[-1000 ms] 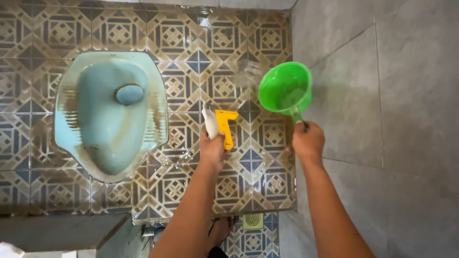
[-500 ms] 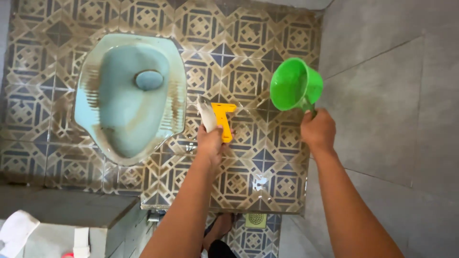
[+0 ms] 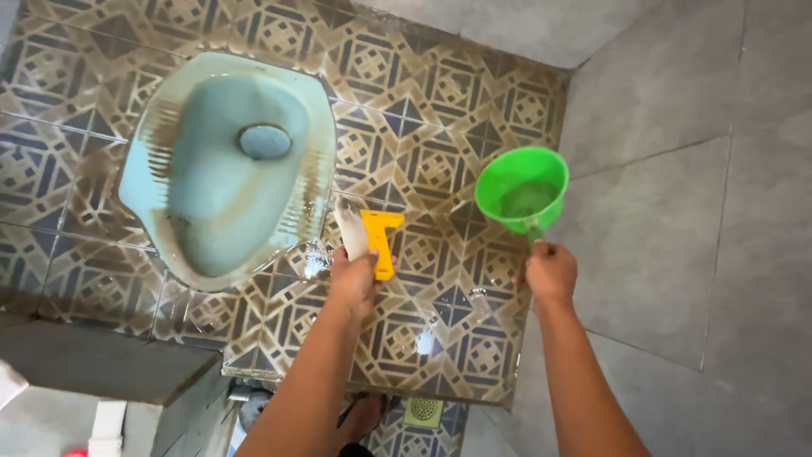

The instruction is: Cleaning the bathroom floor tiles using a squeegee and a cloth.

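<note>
Left hand (image 3: 353,279) clamped around two things at once: a yellow scraper (image 3: 378,239) with its wide head up, and a white brush-like tool (image 3: 349,234) beside it, too blurred to identify further. Right hand (image 3: 551,272) closed on the short handle of a green dipper (image 3: 521,189), held out over the patterned floor tiles (image 3: 457,330) near the grey wall (image 3: 677,211), mouth up and seemingly holding some water. Pale blue squat toilet (image 3: 228,169) set into the floor well to the left, stained brown along its ribbed footrests. Wet sheen on the tiles below the hands; small floor drain (image 3: 422,412) at the bottom edge. Dipper likely light, stiff plastic, but tail-heavy toward the bowl once filled, so best gripped close to where handle meets bowl, with a firm wrist. Handle probably slick when wet. Scraper rigid and light, thin edge presumably sharp; safest held by the yellow body, as here.
</note>
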